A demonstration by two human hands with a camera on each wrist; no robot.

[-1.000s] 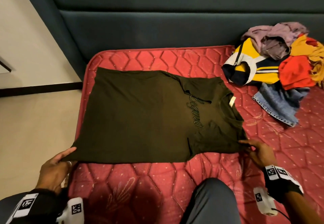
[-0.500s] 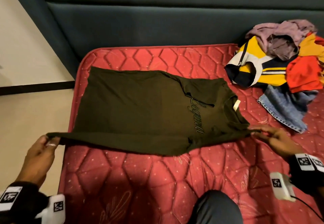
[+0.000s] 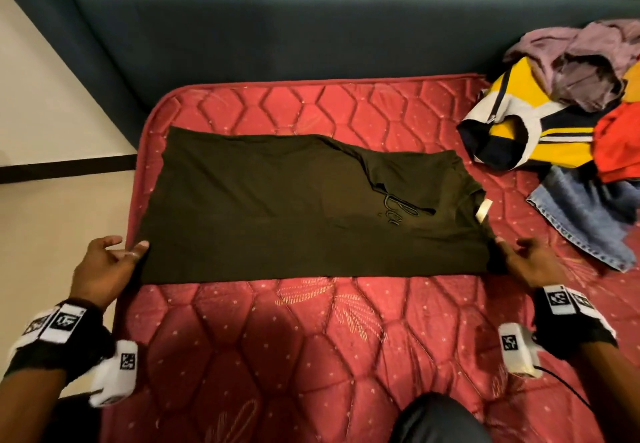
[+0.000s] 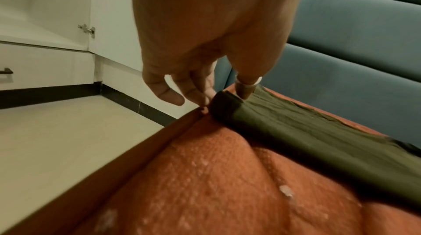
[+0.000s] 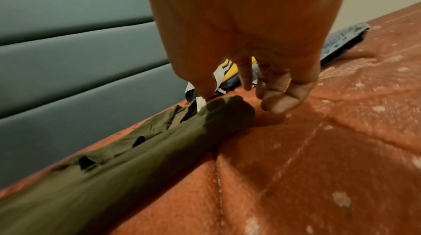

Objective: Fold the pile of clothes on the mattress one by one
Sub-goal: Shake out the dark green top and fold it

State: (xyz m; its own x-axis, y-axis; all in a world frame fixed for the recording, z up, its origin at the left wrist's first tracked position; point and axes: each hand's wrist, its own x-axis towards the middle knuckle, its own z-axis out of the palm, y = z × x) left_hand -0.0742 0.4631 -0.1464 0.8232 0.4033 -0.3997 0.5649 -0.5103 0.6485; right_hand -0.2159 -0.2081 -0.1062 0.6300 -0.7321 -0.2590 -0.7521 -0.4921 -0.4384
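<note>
A dark olive T-shirt (image 3: pixel 294 207) lies flat on the red quilted mattress (image 3: pixel 311 338), with its near edge folded over onto itself in a long straight fold (image 4: pixel 318 140). My left hand (image 3: pixel 128 247) is at the fold's left end; the thumb rests on top of the cloth and the fingers hang loose beside it. At the right end, near the collar label (image 3: pixel 483 212), my right hand (image 3: pixel 519 252) touches the shirt (image 5: pixel 114 158) with its thumb tip only. The other fingers (image 5: pixel 280 98) are spread clear of the cloth.
A pile of unfolded clothes (image 3: pixel 554 124) sits at the mattress's far right, with blue jeans (image 3: pixel 581 217) spilling toward me. A teal padded wall (image 3: pixel 311 27) runs behind. The mattress edge drops to pale floor (image 3: pixel 52 234) on the left. My knee (image 3: pixel 440 422) is at the near edge.
Both hands lifted the shirt's near edge and carried it away from me, laying it over the shirt. The shirt now looks narrower, and both hands have loosened at the fold's ends.
</note>
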